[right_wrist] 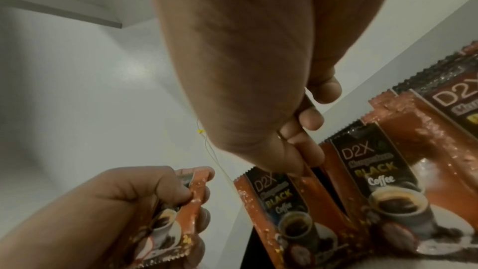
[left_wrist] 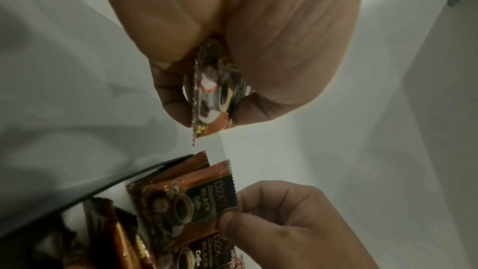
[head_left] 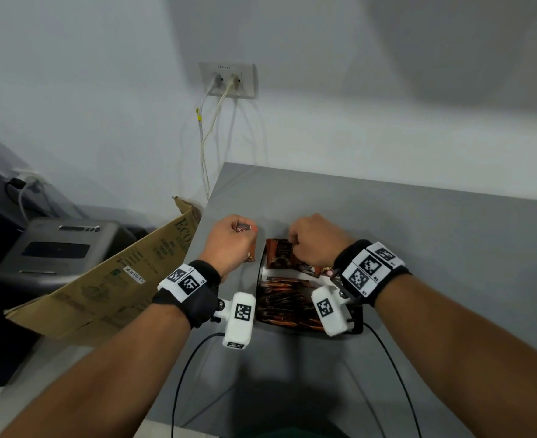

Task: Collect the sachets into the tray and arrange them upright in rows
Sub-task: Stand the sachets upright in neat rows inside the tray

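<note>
A black tray [head_left: 357, 314] on the grey table holds several brown "D2X Black Coffee" sachets [head_left: 287, 298], some standing at its far end [right_wrist: 375, 181]. My right hand [head_left: 294, 245] reaches over that far end. Its fingertips [right_wrist: 297, 163] pinch the top edge of a standing sachet [left_wrist: 196, 201]. My left hand [head_left: 245, 230] hovers just left of the tray, outside its rim [left_wrist: 103, 189]. It grips a small bunch of sachets [left_wrist: 209, 93] upright in curled fingers, also seen as a sachet bunch [right_wrist: 181, 212] in the right wrist view.
A cardboard box [head_left: 118, 273] leans against the table's left edge, with a grey machine [head_left: 58, 248] beyond it. A wall socket [head_left: 227, 80] with white cables hangs behind the table. Black camera cables [head_left: 191, 358] trail toward me. Bare grey tabletop [head_left: 434, 248] lies to the right.
</note>
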